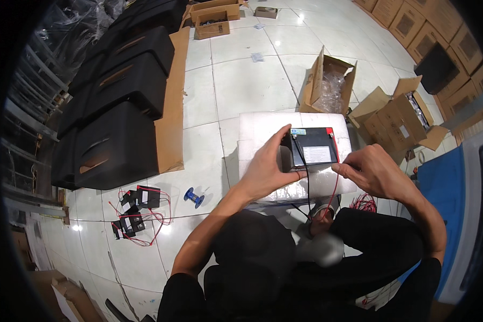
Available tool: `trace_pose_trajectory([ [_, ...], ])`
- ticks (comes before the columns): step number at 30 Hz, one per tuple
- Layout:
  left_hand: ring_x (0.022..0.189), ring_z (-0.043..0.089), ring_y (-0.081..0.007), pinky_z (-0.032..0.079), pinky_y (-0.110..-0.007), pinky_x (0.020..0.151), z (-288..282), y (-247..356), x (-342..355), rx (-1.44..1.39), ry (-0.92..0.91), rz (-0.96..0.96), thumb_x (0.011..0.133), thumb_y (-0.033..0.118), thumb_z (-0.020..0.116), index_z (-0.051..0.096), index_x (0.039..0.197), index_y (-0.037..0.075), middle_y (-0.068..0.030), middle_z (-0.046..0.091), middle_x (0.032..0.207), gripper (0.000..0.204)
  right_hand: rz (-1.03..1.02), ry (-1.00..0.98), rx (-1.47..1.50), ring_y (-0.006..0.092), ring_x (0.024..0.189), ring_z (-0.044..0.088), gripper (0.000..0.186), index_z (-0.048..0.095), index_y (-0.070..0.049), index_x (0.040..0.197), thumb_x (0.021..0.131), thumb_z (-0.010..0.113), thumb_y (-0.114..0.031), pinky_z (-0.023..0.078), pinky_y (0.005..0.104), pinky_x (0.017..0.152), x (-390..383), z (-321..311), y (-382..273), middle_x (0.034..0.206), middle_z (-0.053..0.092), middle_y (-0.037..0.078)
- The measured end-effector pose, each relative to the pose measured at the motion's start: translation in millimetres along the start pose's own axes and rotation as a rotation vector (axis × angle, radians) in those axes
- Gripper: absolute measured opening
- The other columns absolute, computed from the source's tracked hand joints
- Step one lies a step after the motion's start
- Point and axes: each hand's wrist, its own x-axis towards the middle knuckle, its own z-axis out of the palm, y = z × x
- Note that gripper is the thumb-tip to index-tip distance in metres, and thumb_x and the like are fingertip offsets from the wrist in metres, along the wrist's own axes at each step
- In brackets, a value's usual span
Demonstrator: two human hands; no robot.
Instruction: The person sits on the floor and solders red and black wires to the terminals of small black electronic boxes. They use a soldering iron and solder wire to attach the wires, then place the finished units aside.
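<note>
A black box-shaped battery with a white label rests on a white foam block in front of me. My left hand grips its left side, with the index finger at the far corner and the thumb along the near edge. From the battery's far left corner a black wire runs down over the near edge. A red wire comes from the red terminal at the far right corner. My right hand is closed at the near right corner, thumb and fingertips pinching the red wire.
Several wired black batteries and a blue spool lie on the tiled floor to my left. Black cases stand beyond on cardboard. Open cartons sit past the foam block; a bundle of red wires lies near my foot.
</note>
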Motion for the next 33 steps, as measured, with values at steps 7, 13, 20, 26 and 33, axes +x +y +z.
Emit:
trace_pose_trajectory([
  [7,0.109,0.061,-0.0358,0.049,-0.041,0.094,6.9,-12.8,-1.8,0.049,0.033,0.014,0.067,0.033,0.09,0.043,0.131,-0.004,-0.0225,0.061,0.116,0.088,-0.028,-0.081,0.138,0.0351,0.049,0.051,0.044,0.073,0.005,0.09,0.095,0.065,-0.038,0.047,0.0412,0.056,1.1,5.3,7.0,0.058,0.057,0.024],
  [13,0.09,0.066,-0.0356,0.054,-0.041,0.078,9.6,-6.9,-7.5,0.295,0.166,0.03,0.064,0.045,0.091,0.038,0.119,-0.004,-0.0231,0.06,0.101,0.091,-0.077,-0.008,0.247,0.0301,0.064,0.067,0.054,0.073,0.006,0.093,0.09,0.068,-0.048,0.052,0.0391,0.064,4.8,9.8,18.0,0.075,0.07,0.021],
  [20,0.085,0.067,-0.0358,0.054,-0.042,0.076,16.2,-7.9,-15.6,0.395,0.333,0.159,0.063,0.04,0.092,0.039,0.119,-0.003,-0.0192,0.061,0.097,0.088,-0.06,-0.208,0.732,0.0181,0.081,0.067,0.051,0.067,0.005,0.103,0.086,0.077,-0.042,0.053,0.0335,0.073,18.9,43.2,23.5,0.085,0.071,0.013],
  [26,0.089,0.064,-0.0354,0.052,-0.041,0.077,14.2,-14.1,-21.1,0.375,0.508,0.221,0.06,0.027,0.094,0.04,0.12,-0.002,-0.0188,0.056,0.102,0.086,0.056,-0.328,1.246,0.0113,0.064,0.055,0.028,0.065,0.001,0.094,0.1,0.06,-0.026,0.046,0.0265,0.06,24.0,52.7,13.5,0.072,0.06,0.002],
  [33,0.121,0.054,-0.0397,0.038,-0.054,0.106,9.7,-31.2,-22.9,0.443,0.575,0.519,0.057,0.007,0.088,0.037,0.13,0.0,-0.024,0.051,0.13,0.09,0.12,-0.373,1.262,0.0081,0.048,0.043,0.038,0.062,-0.001,0.079,0.101,0.058,-0.03,0.039,0.0251,0.045,16.6,39.0,28.8,0.059,0.048,-0.001],
])
